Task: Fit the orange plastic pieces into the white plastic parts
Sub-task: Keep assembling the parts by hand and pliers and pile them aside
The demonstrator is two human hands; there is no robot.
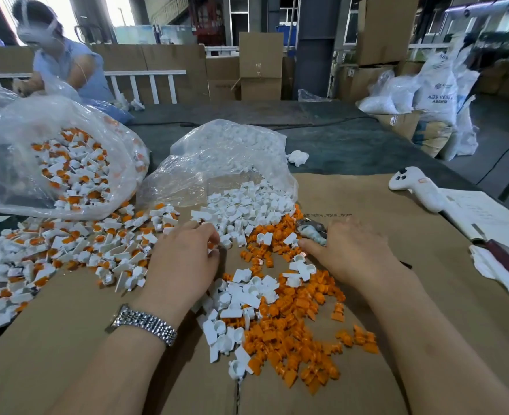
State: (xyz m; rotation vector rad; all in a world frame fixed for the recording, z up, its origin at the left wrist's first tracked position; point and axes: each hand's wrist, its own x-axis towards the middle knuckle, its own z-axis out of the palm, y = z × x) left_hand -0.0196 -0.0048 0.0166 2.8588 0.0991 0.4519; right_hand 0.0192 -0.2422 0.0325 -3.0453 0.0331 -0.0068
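Two hands over mixed pile: left hand (184, 259) pinching white part (214, 245), ready for insert; right hand (346, 253) fingers loosely curled, thumb out, reaching orange pieces (289, 333).

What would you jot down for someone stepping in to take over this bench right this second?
Left hand: fingers curled, pinching a small piece at the edge of the white parts; I cannot tell which piece.
Right hand: fingers curled over something at the far edge of the orange pieces, thumb pointing left; whether it grips is unclear.
Stock: loose white parts spill from the clear bag in the middle; orange pieces lie on the cardboard between the hands.
Done: fitted white-and-orange parts piled at left and in the left bag.
Left: plenty of both loose kinds.
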